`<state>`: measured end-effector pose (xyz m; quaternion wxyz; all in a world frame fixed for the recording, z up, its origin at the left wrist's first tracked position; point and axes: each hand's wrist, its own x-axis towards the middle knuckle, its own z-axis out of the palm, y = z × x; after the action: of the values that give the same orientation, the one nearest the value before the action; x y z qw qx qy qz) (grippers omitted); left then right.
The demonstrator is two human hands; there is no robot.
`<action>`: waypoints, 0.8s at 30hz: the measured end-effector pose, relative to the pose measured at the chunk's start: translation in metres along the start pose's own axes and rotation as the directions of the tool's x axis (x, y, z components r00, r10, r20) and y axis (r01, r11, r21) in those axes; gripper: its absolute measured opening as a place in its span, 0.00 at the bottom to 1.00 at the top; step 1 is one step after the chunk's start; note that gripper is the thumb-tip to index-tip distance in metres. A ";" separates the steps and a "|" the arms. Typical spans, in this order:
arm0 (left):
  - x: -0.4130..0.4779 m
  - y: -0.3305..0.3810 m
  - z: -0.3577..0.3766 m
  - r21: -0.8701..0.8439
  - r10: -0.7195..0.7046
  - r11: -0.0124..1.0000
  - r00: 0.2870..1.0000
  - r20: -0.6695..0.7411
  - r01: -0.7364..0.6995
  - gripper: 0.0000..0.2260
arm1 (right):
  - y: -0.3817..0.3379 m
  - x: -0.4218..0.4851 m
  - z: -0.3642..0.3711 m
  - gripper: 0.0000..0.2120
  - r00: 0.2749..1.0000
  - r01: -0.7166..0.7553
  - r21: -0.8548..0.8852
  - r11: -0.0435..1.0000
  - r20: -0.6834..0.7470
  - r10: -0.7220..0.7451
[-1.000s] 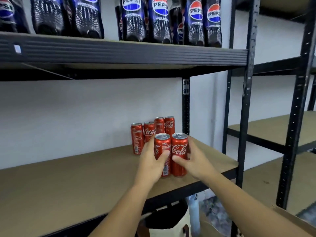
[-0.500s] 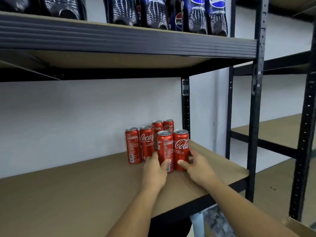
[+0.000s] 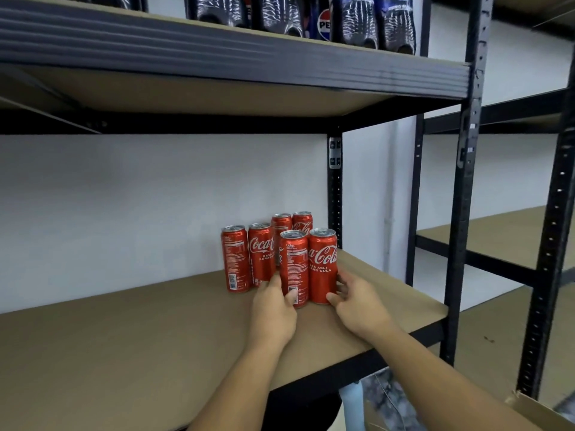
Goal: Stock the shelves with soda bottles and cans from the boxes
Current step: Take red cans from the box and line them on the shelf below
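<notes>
Two bare forearms of mine rise from the bottom edge of the frame and close in on the middle, wrists nearly level and hands low against the cans. My left fingers (image 3: 275, 280) curl round the lower left side of the front-left can (image 3: 294, 262), with the thumb laid across its front near the base, so I have it pinched low down. My right fingers (image 3: 342, 286) bend round the lower right side of the front-right can (image 3: 323, 262), and the thumb tip touches its foot at the front, a loose hold with the knuckles bent.

Both cans stand upright on the brown shelf board (image 3: 124, 337), side by side and touching, just right of the frame's centre and near the board's right end. Behind them to the left stand the second-row cans (image 3: 261, 256), a pair of red ones. The rear cans (image 3: 302, 223), two more, peek over the front ones close to the white wall. That makes six in all, every one upright.

Across the top of the frame the upper shelf (image 3: 217, 57) carries dark Pepsi bottles (image 3: 357, 23), of which only the lower halves show. At the lower right corner a cardboard box (image 3: 535, 412) shows one edge, and I cannot tell what it holds.
</notes>
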<state>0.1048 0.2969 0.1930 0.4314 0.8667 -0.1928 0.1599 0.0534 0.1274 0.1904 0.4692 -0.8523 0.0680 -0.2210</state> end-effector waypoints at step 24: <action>-0.073 0.013 -0.062 0.364 -0.078 0.926 0.889 0.451 -0.104 0.31 | -0.027 -0.086 -0.020 0.24 0.959 0.110 -0.565 0.818 0.277 0.062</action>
<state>0.0277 0.3540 0.2050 0.1975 0.9450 -0.2604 -0.0117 -0.0345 0.1545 0.1957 0.1920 -0.9773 0.0529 -0.0719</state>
